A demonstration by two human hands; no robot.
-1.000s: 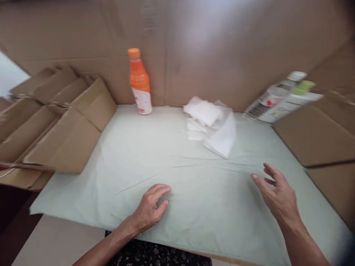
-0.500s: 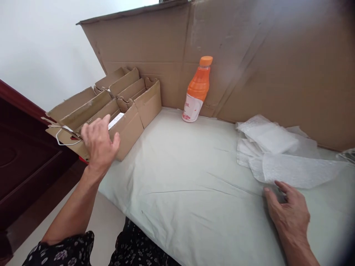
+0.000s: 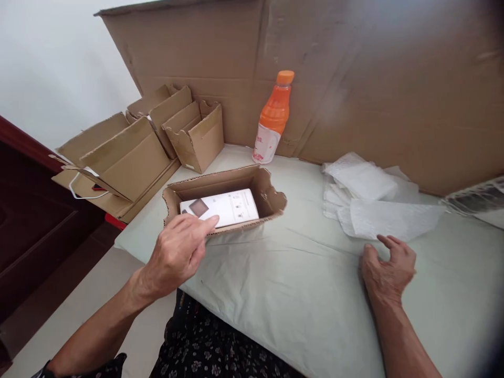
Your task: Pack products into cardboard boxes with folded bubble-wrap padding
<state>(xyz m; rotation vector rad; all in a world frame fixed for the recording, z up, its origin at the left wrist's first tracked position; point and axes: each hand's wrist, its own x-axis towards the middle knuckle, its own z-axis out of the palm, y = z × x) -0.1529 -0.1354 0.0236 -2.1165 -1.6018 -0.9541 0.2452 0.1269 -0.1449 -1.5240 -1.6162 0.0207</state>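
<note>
An open cardboard box (image 3: 268, 197) lies on the pale cloth-covered table (image 3: 283, 283), with a flat white package (image 3: 224, 206) inside it. My left hand (image 3: 179, 252) grips the box's near wall, fingers curled over the edge. My right hand (image 3: 388, 262) rests on the cloth with fingers loosely apart, just below a pile of white foam wrap sheets (image 3: 374, 202). It holds nothing.
An orange bottle (image 3: 272, 118) stands against the tall cardboard backdrop (image 3: 354, 68). More open cardboard boxes (image 3: 157, 139) are stacked at the left table edge. A dark wooden cabinet (image 3: 35, 226) stands lower left. Packaged items (image 3: 478, 198) lie at the right edge.
My left hand reached to the stack of boxes on the left and brought one box with the white package onto the table in front of me. My right hand stayed near the foam sheets.
</note>
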